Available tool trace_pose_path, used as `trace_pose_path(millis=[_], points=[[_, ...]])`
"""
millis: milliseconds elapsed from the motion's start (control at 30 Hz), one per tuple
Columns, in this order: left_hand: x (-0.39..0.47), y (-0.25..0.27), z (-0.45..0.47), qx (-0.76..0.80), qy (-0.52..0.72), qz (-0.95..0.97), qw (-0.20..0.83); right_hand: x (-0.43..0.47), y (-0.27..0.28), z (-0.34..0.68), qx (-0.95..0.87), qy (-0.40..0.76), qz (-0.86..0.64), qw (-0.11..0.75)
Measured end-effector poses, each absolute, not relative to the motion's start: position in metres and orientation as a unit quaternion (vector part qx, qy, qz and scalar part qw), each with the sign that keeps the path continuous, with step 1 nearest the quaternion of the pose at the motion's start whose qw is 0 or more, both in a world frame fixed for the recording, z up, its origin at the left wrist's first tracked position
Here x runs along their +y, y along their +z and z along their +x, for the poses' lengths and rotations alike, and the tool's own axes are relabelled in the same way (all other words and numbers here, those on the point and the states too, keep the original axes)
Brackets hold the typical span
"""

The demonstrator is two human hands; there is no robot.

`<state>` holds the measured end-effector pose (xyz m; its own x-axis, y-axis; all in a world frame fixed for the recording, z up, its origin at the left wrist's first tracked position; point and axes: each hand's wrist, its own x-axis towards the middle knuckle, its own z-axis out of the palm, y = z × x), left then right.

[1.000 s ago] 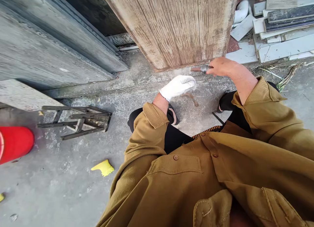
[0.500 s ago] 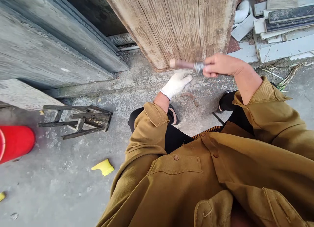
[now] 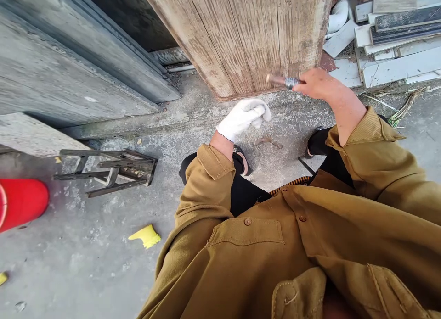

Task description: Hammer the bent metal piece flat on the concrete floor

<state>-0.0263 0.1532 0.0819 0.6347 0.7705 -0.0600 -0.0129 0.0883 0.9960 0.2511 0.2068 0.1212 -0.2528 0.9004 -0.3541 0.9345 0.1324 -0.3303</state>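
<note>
Near one wooden panel (image 3: pixel 248 39), my two hands (image 3: pixel 244 118) (image 3: pixel 319 84), one stick (image 3: pixel 278 80), one curved piece (image 3: pixel 272 142); to its left, one stool (image 3: pixel 124 163), one bucket (image 3: pixel 25 203), two scraps (image 3: pixel 146 236) (image 3: pixel 2 277).

- An outdoor yard or work corner beside a building; whether it belongs to a home or a workshop cannot be told.
- Rough, stained concrete ground (image 3: pixel 89 268) spreads underfoot.
- Weathered wooden planking (image 3: pixel 248 39) stands at the ground's far edge, with a worn grey wall (image 3: pixel 69 71) towards the far left corner.
- Near the far right corner: stacked boards (image 3: pixel 399 69), a white pipe elbow (image 3: pixel 339 16), loose stalks (image 3: pixel 408 107).
- At the left edge: a red bucket (image 3: pixel 27 202).
</note>
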Motion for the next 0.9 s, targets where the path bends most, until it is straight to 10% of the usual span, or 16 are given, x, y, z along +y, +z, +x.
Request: trace_pose_path(millis=[133,300,500,733,900], points=[[0.158,0.083,-0.035,0.365,0.375,0.606,0.599,0.199,0.116,0.243,0.772,-0.4,0.437,0.231],[0.162,0.081,-0.034,0.427,0.367,0.62,0.546,0.19,0.117,0.23,0.758,-0.511,0.298,0.275],[0.168,0.069,-0.025,0.498,0.313,0.645,0.487,0.189,0.125,0.233,0.757,-0.569,0.257,0.193],[0.154,0.068,-0.004,0.398,0.194,0.684,0.579,0.191,0.135,0.244,0.677,-0.51,0.502,-0.174],[0.149,0.071,0.0,0.339,0.198,0.656,0.644,0.204,0.118,0.246,0.718,-0.33,0.602,-0.115]])
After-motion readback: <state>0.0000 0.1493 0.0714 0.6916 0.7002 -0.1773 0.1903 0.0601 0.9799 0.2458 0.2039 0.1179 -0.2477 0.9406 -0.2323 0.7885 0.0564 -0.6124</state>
